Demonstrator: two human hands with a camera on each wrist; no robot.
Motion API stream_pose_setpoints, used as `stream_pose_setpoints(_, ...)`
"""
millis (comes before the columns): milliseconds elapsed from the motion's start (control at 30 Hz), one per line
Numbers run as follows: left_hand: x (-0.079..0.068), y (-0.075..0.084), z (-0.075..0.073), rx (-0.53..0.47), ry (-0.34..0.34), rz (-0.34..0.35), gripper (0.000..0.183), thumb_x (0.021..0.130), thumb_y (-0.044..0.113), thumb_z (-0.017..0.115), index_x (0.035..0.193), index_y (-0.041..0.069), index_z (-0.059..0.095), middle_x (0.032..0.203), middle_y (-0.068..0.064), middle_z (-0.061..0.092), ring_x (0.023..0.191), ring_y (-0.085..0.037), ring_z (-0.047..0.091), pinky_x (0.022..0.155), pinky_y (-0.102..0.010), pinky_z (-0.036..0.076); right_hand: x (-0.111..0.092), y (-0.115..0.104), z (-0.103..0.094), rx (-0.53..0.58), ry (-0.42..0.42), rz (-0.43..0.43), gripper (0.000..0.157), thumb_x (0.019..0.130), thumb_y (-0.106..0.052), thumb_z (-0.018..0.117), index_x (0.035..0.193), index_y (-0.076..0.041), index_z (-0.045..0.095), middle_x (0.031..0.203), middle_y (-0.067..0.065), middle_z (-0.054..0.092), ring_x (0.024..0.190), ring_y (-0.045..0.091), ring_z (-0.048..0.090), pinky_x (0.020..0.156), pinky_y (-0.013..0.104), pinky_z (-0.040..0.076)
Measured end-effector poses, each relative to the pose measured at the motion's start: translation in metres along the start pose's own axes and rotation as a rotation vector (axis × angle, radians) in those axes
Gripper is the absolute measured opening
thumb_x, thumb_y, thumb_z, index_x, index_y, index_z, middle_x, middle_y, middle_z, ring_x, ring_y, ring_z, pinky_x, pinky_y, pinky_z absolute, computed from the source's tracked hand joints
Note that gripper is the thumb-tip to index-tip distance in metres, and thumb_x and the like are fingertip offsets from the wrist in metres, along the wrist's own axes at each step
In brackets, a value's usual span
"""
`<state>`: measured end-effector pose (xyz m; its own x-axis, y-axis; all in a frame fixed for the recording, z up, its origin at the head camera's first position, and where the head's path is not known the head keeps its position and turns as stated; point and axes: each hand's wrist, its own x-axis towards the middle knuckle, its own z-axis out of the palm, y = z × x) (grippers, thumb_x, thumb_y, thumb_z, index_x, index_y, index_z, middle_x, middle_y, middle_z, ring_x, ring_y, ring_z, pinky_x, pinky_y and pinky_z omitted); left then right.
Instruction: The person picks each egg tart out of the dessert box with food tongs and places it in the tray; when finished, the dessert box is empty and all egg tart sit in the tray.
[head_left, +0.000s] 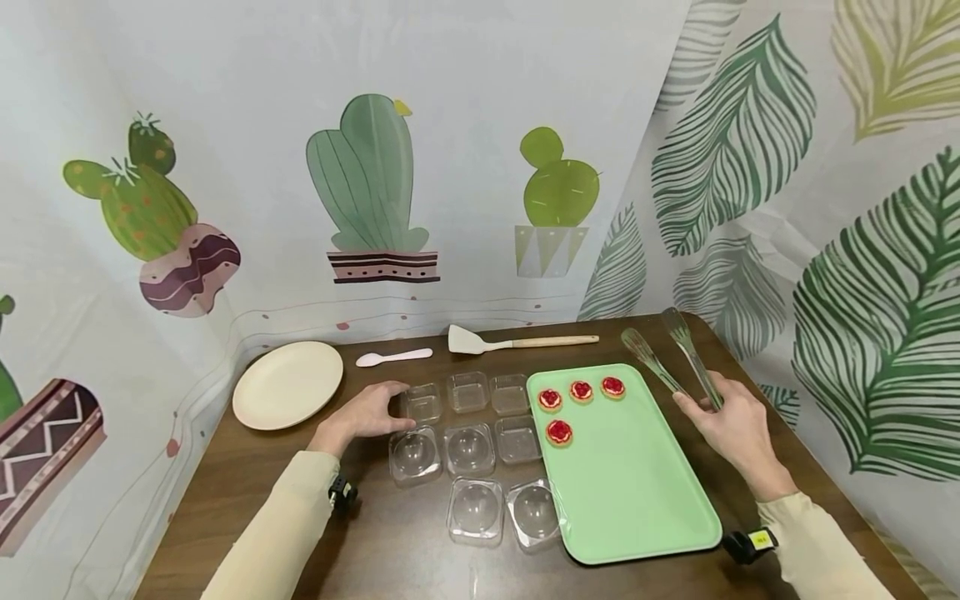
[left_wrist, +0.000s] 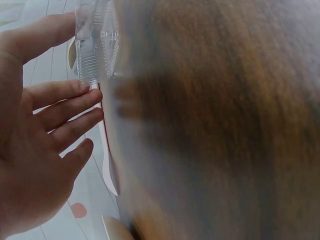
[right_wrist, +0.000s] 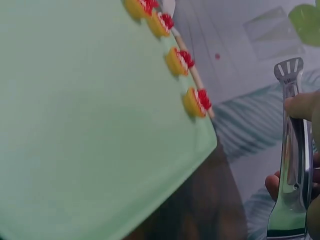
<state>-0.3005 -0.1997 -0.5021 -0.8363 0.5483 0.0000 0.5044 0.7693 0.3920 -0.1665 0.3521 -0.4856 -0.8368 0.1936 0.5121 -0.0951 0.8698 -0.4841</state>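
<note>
My left hand spans the left end of a small clear plastic box in the back row, thumb and index finger at its opposite edges. In the left wrist view the other fingers are spread beside the box. Metal tongs are gripped in my right hand, arms spread apart and pointing away over the table's right side. Nothing sits between their slotted tips. Left of the tongs lies a light green tray with several small red-topped tarts at its far left corner.
More clear plastic boxes and domed clear pieces stand left of the tray; one domed piece overlaps its edge. A cream plate, a pink spoon and a white spatula with wooden handle lie along the back.
</note>
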Motion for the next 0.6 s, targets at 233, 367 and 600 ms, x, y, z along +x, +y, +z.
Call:
stream_pose_setpoints(233,0.001,0.0,-0.001,0.007,-0.011,-0.004,0.077,0.077,0.04,0.079,0.133,-0.005,0.053,0.132,-0.019,0.059,0.125,-0.032,0.054,0.108,-0.045,0.043,-0.002,0.022,0.0,-0.092,-0.099,0.134,0.07,0.088,-0.042,0.068,0.123,0.016,0.052,0.103,0.04,0.056,0.092,0.057,0.053,0.078,0.067,0.041)
stream_pose_setpoints(367,0.001,0.0,-0.002,0.006,-0.006,-0.008,0.077,0.076,0.04,0.079,0.133,-0.005,0.054,0.132,-0.019,0.059,0.125,-0.032,0.054,0.108,-0.045,0.043,-0.005,0.032,0.004,-0.133,-0.111,0.163,0.071,0.087,-0.04,0.07,0.118,0.021,0.053,0.097,0.043,0.056,0.088,0.059,0.053,0.077,0.067,0.042)
stream_pose_setpoints(600,0.001,-0.001,0.0,0.005,-0.01,-0.003,0.078,0.076,0.041,0.079,0.134,-0.005,0.053,0.132,-0.019,0.059,0.125,-0.032,0.054,0.108,-0.045,0.043,-0.011,0.045,0.005,-0.185,-0.219,0.279,0.08,0.089,-0.045,0.065,0.122,0.026,0.047,0.108,0.048,0.051,0.096,0.061,0.049,0.082,0.067,0.042)
